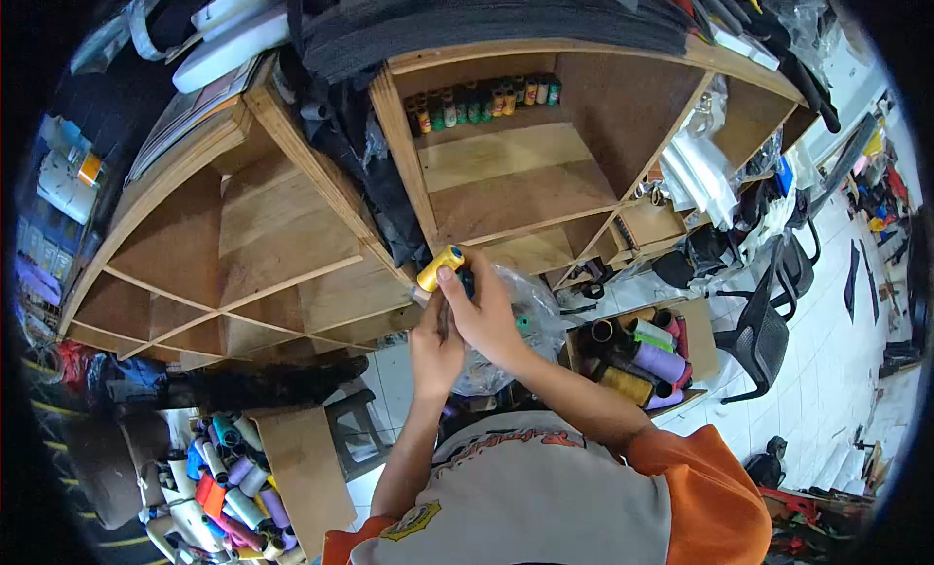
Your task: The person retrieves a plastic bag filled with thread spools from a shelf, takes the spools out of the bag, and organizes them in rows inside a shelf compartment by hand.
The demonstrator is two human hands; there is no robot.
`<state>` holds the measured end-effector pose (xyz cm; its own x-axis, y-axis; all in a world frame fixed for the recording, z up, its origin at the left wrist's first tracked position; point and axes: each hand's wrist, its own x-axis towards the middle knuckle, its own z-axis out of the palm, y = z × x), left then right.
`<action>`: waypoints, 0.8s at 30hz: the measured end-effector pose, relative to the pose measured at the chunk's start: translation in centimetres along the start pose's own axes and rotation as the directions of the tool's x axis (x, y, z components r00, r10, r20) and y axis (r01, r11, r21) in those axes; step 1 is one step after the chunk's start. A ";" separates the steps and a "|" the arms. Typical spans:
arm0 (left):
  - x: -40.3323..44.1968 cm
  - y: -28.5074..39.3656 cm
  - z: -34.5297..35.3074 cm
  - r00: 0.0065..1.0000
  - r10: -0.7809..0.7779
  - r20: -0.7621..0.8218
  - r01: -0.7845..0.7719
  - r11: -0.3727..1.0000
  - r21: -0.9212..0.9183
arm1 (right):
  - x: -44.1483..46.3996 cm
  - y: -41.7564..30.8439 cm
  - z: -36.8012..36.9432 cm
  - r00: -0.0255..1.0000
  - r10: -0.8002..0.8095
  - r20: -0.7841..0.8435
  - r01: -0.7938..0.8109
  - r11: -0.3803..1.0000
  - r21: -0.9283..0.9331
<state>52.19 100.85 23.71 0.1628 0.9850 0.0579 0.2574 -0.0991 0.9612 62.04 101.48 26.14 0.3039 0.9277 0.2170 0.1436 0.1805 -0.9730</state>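
Note:
My right hand grips a small yellow thread spool, its thumb lying across the spool's side. Close against it is my left hand, with its fingers drawn together; what they hold, if anything, is hidden. A clear plastic bag hangs behind and below both hands, with a green spool showing through it. Beyond the hands, rows of small thread spools in several colours stand at the back of a wooden shelf compartment.
Another wooden shelf unit stands on the left. Cardboard boxes of large thread cones sit at lower right and lower left. A black chair is on the tiled floor. Dark fabric covers the shelf top.

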 end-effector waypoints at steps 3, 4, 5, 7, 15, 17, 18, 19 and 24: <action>0.4 -0.6 0.4 0.994 -0.053 0.096 0.063 0.993 -0.098 | 0.6 1.0 0.2 0.999 -0.024 -0.041 0.024 1.000 0.000; 0.6 -1.3 0.6 0.992 -0.031 0.120 0.046 0.992 -0.120 | 0.9 1.2 0.2 0.997 -0.039 -0.067 0.039 0.999 -0.006; 0.9 -1.8 0.9 0.994 0.037 0.099 -0.021 0.988 -0.155 | 0.9 1.1 0.0 1.000 0.008 0.000 -0.008 0.999 0.048; 1.1 -2.4 1.6 0.985 0.166 0.053 -0.150 0.965 -0.216 | 0.8 0.0 -0.5 0.985 0.098 0.142 -0.119 0.982 0.149; 1.4 -1.6 3.2 0.994 -0.104 -0.032 0.075 0.866 -0.495 | 1.5 1.2 -0.5 0.933 0.249 0.258 -0.351 0.784 0.512; 1.3 -1.3 3.1 0.985 -0.165 -0.049 0.113 0.835 -0.539 | 1.6 2.1 -0.5 0.914 0.236 0.331 -0.392 0.726 0.564; 1.4 -1.2 3.0 0.977 -0.203 -0.056 0.137 0.815 -0.563 | 1.9 2.2 -0.9 0.889 0.226 0.399 -0.433 0.699 0.570; 1.4 -1.2 2.9 0.968 -0.242 -0.062 0.161 0.793 -0.587 | 2.3 2.1 -1.4 0.860 0.212 0.464 -0.474 0.670 0.572; 1.5 -1.1 1.7 0.949 -0.314 -0.006 0.226 0.697 -0.681 | 4.7 0.8 -5.8 0.739 0.399 0.543 -0.674 0.447 0.589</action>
<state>53.73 102.18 22.32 0.0676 0.9672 -0.2449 -0.4327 0.2496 0.8663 69.08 104.07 26.83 -0.2299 0.9350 -0.2702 -0.6950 -0.3521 -0.6269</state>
